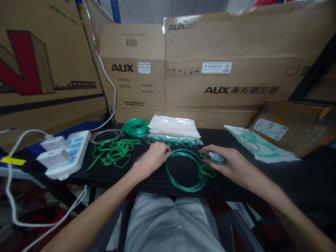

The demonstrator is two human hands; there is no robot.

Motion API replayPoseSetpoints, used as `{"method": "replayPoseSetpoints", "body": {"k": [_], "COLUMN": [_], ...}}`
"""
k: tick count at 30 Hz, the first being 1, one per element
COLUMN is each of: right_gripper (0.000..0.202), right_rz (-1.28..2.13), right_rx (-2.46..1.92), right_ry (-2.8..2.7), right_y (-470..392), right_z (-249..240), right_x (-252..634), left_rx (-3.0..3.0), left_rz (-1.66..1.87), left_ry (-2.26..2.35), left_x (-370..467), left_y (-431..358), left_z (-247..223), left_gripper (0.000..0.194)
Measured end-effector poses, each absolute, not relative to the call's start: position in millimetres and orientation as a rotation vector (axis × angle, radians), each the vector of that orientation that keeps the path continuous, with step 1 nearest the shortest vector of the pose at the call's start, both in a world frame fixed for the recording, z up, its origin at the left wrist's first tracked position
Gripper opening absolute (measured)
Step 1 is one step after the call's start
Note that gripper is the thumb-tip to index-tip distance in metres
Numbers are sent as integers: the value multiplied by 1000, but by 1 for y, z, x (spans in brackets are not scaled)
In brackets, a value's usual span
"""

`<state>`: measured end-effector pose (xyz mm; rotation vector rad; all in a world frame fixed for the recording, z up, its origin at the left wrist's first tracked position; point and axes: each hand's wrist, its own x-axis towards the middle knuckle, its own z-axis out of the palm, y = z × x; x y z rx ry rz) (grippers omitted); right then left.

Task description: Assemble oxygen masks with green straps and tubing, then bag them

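Observation:
My left hand is closed, thumb and fingers pinched at the upper left edge of a coil of thin green tubing. In my right hand is a clear rounded plastic piece that looks like a mask, held between thumb and fingers. Below it, a loop of green elastic strap hangs at the right side of the coil. Just behind the coil lies a clear plastic bag with green and clear parts inside, partly under a white packet.
Tangled green elastic straps, a thicker green tubing coil and a pale cord lie left on the black table. A power strip with chargers stands beyond. At right are a bagged green tubing set and a cardboard box.

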<state>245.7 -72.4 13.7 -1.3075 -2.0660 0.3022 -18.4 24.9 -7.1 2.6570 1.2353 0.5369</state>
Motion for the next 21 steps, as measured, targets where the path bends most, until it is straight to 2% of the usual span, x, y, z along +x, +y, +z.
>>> {"method": "replayPoseSetpoints", "body": {"k": [3,7,11,17,21], "right_gripper": [22,26,30,34,28], "right_rz": [389,456,402,309,293], "right_rx": [-1245,-1194,-1181,-1148,-1112], "right_ry": [-2147,-2240,-2166,-2121,-2089], "right_y": [-92,-106,-108,-103,-98], "right_z": [2,-21,-33,-38,-36], "right_x": [243,242,241,230,215], "left_rx": [2603,2557,2473,2269,2336], "left_rz": [560,589,497,502,486], "left_ry": [1243,1262,1326,1342,1222], "left_x": [-23,-30,-37,-42,-39], "left_y": [25,20,13,-4,-12], "left_z": [-5,-2,0,4,5], "left_gripper": [22,24,18,32,30]}}
